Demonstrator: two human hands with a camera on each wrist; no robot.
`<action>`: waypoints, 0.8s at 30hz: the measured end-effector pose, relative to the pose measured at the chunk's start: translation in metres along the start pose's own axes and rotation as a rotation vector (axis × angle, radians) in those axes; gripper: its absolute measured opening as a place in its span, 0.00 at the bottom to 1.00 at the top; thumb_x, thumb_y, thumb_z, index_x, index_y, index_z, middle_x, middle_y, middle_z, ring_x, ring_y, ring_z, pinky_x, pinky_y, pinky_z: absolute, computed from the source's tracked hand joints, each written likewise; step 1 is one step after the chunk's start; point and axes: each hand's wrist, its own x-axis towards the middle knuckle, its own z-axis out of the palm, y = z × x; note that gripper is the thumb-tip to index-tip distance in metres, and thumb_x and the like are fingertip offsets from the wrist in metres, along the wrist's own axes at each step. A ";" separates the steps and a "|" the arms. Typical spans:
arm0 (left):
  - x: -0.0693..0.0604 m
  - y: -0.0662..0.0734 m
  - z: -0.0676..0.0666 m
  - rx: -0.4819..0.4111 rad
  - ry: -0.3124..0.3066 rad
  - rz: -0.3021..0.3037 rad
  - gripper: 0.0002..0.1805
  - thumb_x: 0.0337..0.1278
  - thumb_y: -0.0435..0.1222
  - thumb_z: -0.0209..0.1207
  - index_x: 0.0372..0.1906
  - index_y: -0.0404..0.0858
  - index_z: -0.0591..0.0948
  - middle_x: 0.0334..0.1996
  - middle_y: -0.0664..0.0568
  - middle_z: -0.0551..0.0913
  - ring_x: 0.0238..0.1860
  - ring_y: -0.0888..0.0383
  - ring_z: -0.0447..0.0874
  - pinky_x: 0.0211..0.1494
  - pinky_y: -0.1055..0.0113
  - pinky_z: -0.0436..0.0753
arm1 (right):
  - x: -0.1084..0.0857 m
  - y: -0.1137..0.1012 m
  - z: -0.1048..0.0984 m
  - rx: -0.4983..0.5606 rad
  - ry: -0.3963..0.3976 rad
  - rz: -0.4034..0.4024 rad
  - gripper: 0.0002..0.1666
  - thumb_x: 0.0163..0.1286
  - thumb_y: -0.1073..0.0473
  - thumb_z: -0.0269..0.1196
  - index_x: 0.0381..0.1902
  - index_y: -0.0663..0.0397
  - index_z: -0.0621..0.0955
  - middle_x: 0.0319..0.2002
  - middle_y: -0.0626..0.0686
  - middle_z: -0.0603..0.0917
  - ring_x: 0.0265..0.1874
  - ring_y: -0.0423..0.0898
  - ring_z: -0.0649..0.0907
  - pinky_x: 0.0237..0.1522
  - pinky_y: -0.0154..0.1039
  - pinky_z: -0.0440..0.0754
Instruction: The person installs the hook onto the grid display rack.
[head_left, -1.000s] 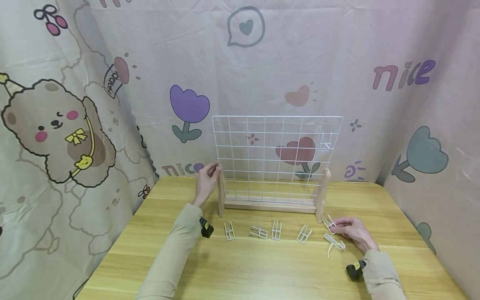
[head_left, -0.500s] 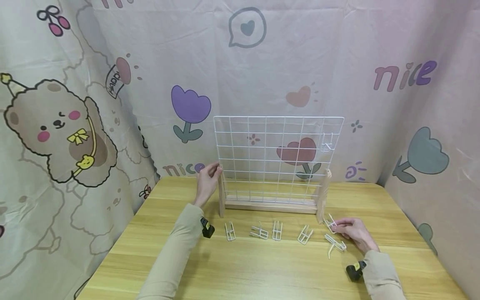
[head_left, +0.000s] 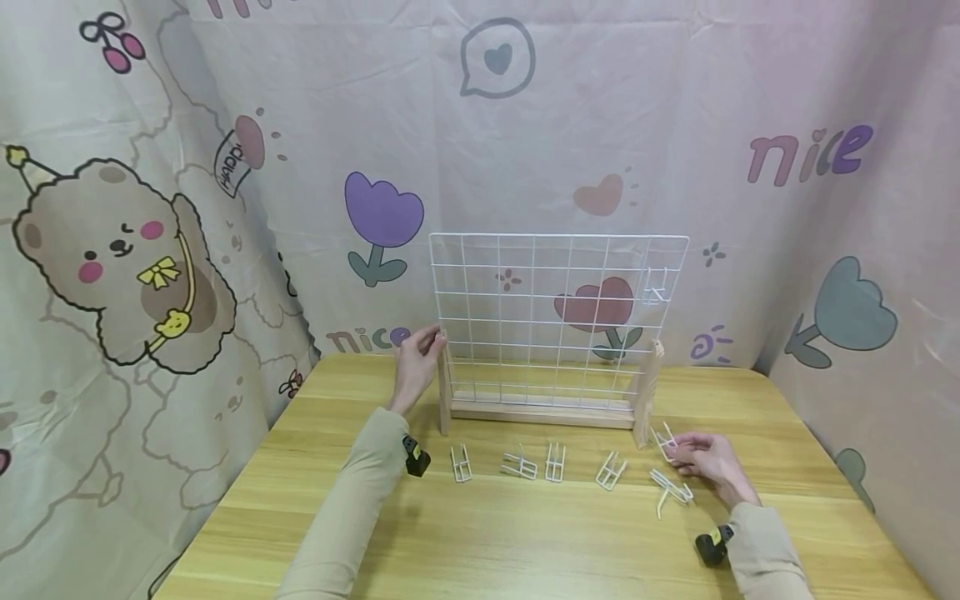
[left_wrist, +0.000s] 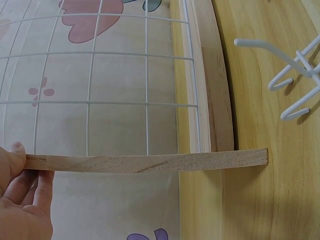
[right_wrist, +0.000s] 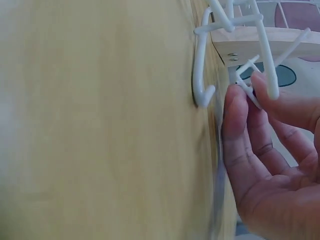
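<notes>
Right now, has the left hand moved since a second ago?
No: judged against the left wooden post, the left hand still pinches the same spot at its top.

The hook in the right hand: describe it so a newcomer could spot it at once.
Start from the white wire grid in its wooden stand. Just right of the stand's right-side foot in the head view, the right hand pinches a white hook. Only this hook is held: one hook on the grid hangs there, while the others lie on the table.
</notes>
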 end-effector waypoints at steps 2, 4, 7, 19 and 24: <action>0.000 0.000 0.000 0.004 0.002 0.001 0.20 0.69 0.33 0.59 0.62 0.32 0.78 0.59 0.36 0.82 0.60 0.43 0.84 0.63 0.55 0.84 | -0.002 -0.001 -0.001 0.051 0.011 0.002 0.08 0.64 0.71 0.66 0.42 0.66 0.83 0.27 0.44 0.87 0.26 0.38 0.86 0.32 0.32 0.90; 0.000 0.000 0.000 0.006 0.004 0.001 0.20 0.69 0.33 0.59 0.62 0.31 0.78 0.59 0.36 0.82 0.60 0.42 0.84 0.63 0.55 0.84 | -0.003 -0.002 -0.002 0.084 0.013 -0.004 0.08 0.64 0.72 0.66 0.43 0.66 0.83 0.27 0.44 0.87 0.26 0.38 0.87 0.35 0.32 0.91; 0.000 0.001 0.000 0.011 0.007 0.008 0.20 0.69 0.32 0.59 0.62 0.31 0.78 0.59 0.36 0.82 0.60 0.42 0.84 0.63 0.54 0.84 | -0.005 -0.003 -0.002 0.102 0.029 -0.011 0.10 0.64 0.72 0.66 0.44 0.65 0.83 0.27 0.44 0.87 0.27 0.38 0.88 0.38 0.33 0.91; 0.000 0.001 0.000 0.004 0.009 0.021 0.20 0.68 0.31 0.60 0.62 0.30 0.78 0.59 0.35 0.82 0.60 0.41 0.84 0.63 0.54 0.84 | -0.008 -0.009 0.000 0.086 0.096 -0.084 0.11 0.66 0.68 0.67 0.45 0.55 0.82 0.27 0.39 0.88 0.27 0.36 0.88 0.38 0.32 0.91; 0.000 0.001 0.000 -0.008 0.000 0.022 0.20 0.68 0.30 0.59 0.62 0.28 0.77 0.60 0.35 0.81 0.61 0.41 0.83 0.64 0.55 0.84 | -0.008 -0.012 0.000 0.118 0.112 -0.111 0.09 0.67 0.66 0.67 0.43 0.49 0.82 0.28 0.37 0.88 0.28 0.35 0.88 0.37 0.32 0.91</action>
